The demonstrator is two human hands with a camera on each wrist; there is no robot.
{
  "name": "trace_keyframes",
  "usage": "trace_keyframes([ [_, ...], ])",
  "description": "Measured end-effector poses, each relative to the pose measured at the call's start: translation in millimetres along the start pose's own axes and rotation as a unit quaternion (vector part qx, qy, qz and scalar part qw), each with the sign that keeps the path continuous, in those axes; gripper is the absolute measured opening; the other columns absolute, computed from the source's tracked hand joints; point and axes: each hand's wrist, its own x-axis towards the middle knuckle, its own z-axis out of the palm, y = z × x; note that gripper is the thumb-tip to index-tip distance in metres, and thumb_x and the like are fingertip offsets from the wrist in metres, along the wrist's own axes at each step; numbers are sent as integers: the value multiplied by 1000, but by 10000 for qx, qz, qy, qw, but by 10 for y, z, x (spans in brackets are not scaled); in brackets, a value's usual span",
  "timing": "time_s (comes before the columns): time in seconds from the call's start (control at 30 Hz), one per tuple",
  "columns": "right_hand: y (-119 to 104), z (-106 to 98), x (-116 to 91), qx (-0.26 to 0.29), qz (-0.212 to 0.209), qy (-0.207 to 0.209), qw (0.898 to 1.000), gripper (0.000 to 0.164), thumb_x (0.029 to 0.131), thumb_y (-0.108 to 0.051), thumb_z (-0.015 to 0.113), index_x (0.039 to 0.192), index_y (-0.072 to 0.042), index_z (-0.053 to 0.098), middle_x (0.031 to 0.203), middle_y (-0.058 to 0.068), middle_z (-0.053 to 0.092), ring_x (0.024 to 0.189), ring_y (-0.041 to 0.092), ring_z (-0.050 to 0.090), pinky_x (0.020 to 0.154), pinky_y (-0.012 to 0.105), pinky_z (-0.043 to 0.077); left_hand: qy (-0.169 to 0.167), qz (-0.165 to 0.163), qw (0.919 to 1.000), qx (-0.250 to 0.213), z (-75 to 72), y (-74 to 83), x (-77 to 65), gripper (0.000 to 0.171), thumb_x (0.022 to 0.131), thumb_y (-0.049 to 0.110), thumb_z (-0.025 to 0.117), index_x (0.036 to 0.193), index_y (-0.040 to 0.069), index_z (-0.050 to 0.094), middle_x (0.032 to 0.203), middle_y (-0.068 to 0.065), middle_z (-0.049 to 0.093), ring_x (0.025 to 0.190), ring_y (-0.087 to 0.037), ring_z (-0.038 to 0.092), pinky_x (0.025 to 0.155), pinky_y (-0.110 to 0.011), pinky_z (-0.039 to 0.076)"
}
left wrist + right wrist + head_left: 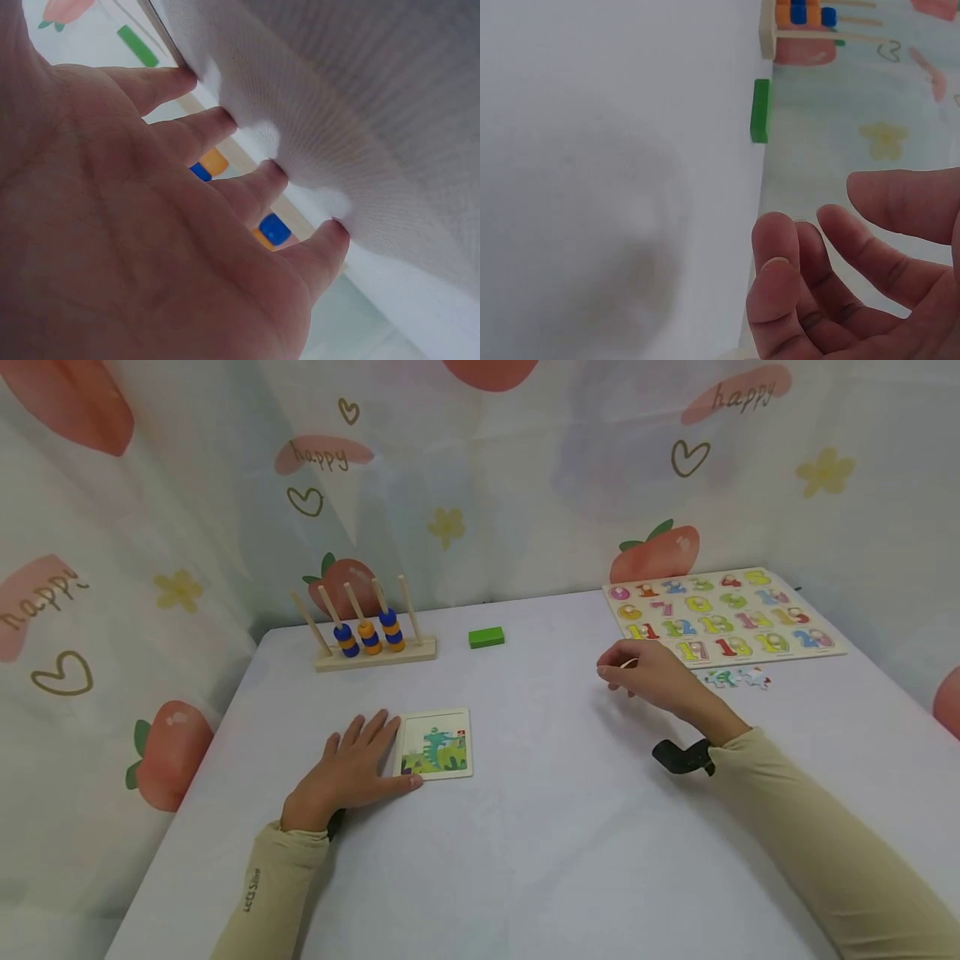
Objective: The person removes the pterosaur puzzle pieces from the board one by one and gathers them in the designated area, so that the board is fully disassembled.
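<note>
My left hand (348, 772) lies spread on the white table, fingertips down on the cloth. Its index finger and thumb touch the left side of a small framed dinosaur puzzle (433, 743). In the left wrist view the palm (142, 217) faces the camera with nothing in it. Above the table, at the right, my right hand (648, 675) hovers with loosely bent fingers. The right wrist view shows the thumb (907, 202) apart from the fingers and no object between them. Just beyond that hand lie loose jigsaw pieces (723, 678), partly hidden by it.
A wooden number board (720, 618) stands at the back right, its lower left part behind my right hand. At the back left is a bead abacus (375, 653) with blue and orange beads on upright pegs. Between them sits a green block (486, 637). A patterned curtain (510, 493) borders the table.
</note>
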Motion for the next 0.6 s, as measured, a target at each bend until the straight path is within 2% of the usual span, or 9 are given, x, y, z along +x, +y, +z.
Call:
trace_keyframes([
  [0.2,-154,188,119,150,-196,-222,9994,30,108,-21,66,127,2,67,121,21,67,105,35,65,84,35,55,-34,-85,10000,17,14,6,15,109,93,68,71,171,7,26,177,-20,16,160,-50,8,122,-75,8],
  [0.37,-256,332,214,205,-240,-396,9987,28,108,-19,65,126,2,68,118,18,67,105,34,65,86,38,55,27,-16,10000,14,28,-12,21,108,93,67,71,170,6,26,177,-20,17,160,-50,9,121,-75,9],
  [0.6,-416,535,303,151,-330,-614,9975,31,107,-18,65,131,2,69,117,15,68,104,35,65,83,35,56,42,3,10000,40,12,-16,16,108,94,67,71,170,6,26,176,-20,17,160,-50,10,121,-75,10],
])
